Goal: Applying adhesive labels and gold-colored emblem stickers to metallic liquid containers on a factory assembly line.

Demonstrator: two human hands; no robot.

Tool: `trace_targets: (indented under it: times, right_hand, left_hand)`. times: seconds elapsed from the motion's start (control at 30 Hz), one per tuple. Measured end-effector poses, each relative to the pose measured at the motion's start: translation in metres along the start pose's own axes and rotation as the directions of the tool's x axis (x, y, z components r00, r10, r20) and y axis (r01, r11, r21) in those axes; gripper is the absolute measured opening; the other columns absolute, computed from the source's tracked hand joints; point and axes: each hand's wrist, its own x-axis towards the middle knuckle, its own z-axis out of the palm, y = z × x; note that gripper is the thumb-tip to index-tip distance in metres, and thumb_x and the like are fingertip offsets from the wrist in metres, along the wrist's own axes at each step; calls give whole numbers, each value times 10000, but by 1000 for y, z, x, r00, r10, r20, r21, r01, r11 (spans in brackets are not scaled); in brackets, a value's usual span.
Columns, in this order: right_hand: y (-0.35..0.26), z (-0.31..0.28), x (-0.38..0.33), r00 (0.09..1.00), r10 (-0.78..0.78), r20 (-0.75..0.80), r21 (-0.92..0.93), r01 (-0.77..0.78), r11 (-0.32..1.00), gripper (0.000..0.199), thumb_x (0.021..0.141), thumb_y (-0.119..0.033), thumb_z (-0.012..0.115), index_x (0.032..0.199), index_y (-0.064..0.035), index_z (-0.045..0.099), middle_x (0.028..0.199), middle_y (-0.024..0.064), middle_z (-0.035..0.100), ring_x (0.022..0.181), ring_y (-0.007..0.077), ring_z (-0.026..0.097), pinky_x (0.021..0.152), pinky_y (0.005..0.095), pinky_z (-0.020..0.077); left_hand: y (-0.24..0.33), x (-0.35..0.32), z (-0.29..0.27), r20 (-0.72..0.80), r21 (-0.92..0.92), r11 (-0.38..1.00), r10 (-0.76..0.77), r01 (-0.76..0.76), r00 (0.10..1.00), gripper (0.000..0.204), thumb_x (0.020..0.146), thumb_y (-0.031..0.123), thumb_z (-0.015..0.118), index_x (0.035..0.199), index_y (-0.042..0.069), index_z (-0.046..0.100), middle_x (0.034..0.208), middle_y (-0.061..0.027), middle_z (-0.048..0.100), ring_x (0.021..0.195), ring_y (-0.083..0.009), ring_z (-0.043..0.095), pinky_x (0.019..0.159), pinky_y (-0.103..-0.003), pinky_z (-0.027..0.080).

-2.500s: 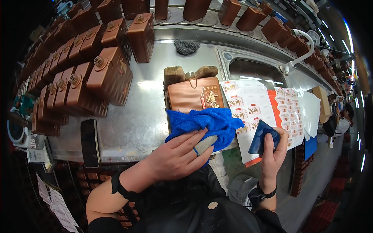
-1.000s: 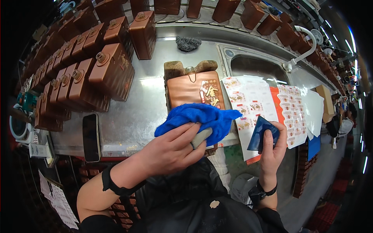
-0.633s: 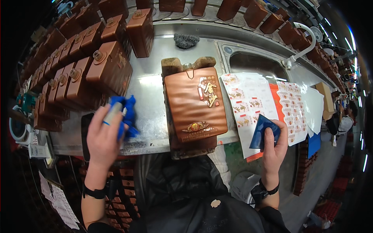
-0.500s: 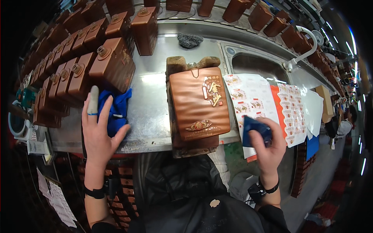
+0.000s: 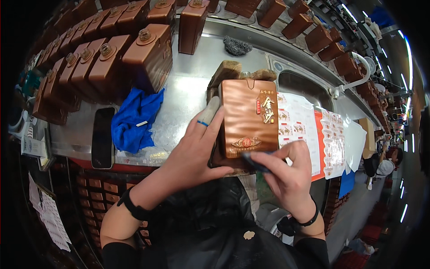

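The cloth [image 5: 136, 121] now lies free on the surface [image 5: 179, 78], left in the frame, and the scraper [image 5: 260, 163] has come to the bottle [image 5: 246, 116]'s lower edge; the work seems to pass from cloth to scraper. The bottle lies near centre, between the left hand [image 5: 192, 143], spread along its left side, and the right hand [image 5: 289, 177], pinching the scraper.

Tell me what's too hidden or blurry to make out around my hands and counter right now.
In the head view:
Blue piece: blurred, partly covered by your right hand; whether it touches the bottle is unclear.
Wooden cradle: mostly hidden by the bottle and left hand.
Sink, near side: partly covered by printed sheets.
Upper bottles: cut off by the picture's top edge.
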Motion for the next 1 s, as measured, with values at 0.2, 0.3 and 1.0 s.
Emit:
trace_targets:
  times: [0.2, 0.3, 1.0]
  right_hand:
    - [-2, 8, -4, 1000, -11, 4, -48, 11, 999, 354, 690, -24, 771, 1031, -114, 779, 789, 19, 492, 751, 229, 496, 671, 358, 396]
    - [-3, 15, 0, 995, -37, -93, -118, 26, 993, 378, 686, -35, 772, 1055, -116, 781, 791, 17, 492, 745, 219, 495, 661, 347, 398]
    - [-2, 19, 3, 997, -54, -60, -29, 53, 998, 341, 723, -68, 774, 1063, -82, 752, 774, 40, 483, 719, 231, 508, 626, 364, 402]
  left_hand:
    - [6, 6, 20, -48, -114, 983, -152, 145, 987, 1194, 687, 246, 873, 1597, -33, 152, 1107, -240, 541, 1037, -413, 547, 948, -463, 478]
    - [8, 6, 23, -153, -74, 992, -116, 106, 981, 1185, 671, 209, 867, 1606, -13, 174, 1039, -192, 566, 945, -377, 582, 832, -441, 496]
    - [12, 9, 19, -77, -51, 982, -186, 183, 979, 1173, 699, 285, 878, 1597, -19, 186, 1031, -204, 555, 971, -379, 583, 839, -450, 512]
